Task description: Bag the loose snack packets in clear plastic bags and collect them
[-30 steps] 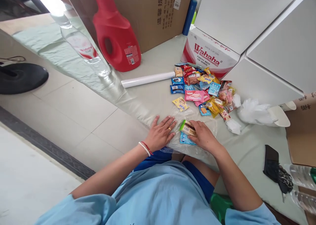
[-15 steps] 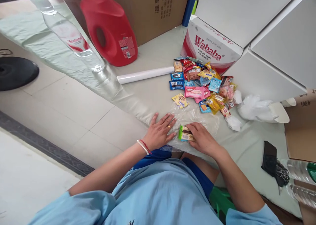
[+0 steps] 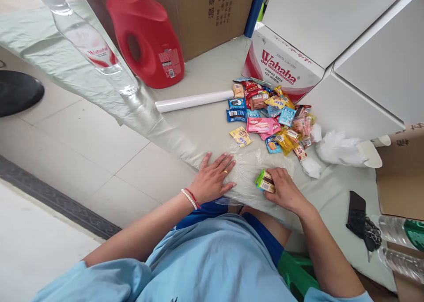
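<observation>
We press our left hand, fingers spread, flat on the clear plastic bag lying on the worktop. Our right hand pinches a green-edged snack packet on the bag, near the snack pile.

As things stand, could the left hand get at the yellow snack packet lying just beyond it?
Probably yes. The left hand lies flat on the clear plastic bag, holding nothing; the yellow snack packet lies just past its fingertips, with nothing between.
</observation>
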`<state>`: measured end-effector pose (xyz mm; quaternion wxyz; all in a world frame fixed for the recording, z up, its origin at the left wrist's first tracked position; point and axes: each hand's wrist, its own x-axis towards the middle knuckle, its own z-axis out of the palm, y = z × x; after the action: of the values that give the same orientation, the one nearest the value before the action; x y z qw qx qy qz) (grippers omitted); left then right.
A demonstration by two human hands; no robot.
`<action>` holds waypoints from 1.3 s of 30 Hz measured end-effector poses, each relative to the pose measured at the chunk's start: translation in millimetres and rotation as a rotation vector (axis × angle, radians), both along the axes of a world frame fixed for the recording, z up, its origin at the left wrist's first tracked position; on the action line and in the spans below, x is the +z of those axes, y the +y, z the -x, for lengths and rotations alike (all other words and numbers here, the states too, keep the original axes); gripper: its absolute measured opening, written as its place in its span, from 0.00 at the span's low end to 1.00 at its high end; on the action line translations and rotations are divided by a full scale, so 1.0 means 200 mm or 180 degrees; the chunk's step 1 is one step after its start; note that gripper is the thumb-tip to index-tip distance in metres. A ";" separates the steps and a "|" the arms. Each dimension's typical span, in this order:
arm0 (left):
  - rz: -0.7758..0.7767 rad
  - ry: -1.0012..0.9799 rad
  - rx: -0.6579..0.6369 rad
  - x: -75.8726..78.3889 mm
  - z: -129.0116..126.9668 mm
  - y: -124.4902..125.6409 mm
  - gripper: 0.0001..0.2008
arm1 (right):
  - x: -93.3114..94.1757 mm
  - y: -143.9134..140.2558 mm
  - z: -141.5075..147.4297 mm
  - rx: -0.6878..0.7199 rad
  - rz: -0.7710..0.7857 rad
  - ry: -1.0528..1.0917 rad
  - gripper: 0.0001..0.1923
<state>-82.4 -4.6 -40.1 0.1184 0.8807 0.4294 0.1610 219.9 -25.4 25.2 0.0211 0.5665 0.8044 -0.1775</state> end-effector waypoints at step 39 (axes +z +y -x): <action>0.0067 -0.0060 -0.0101 0.00 0.03 0.03 0.31 | 0.10 0.26 0.15 0.0016 0.0060 0.0279 0.32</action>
<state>-89.1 1.0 -40.4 0.1343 0.8846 0.4158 0.1629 189.2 26.2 44.5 -0.0083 0.5560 0.8043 -0.2096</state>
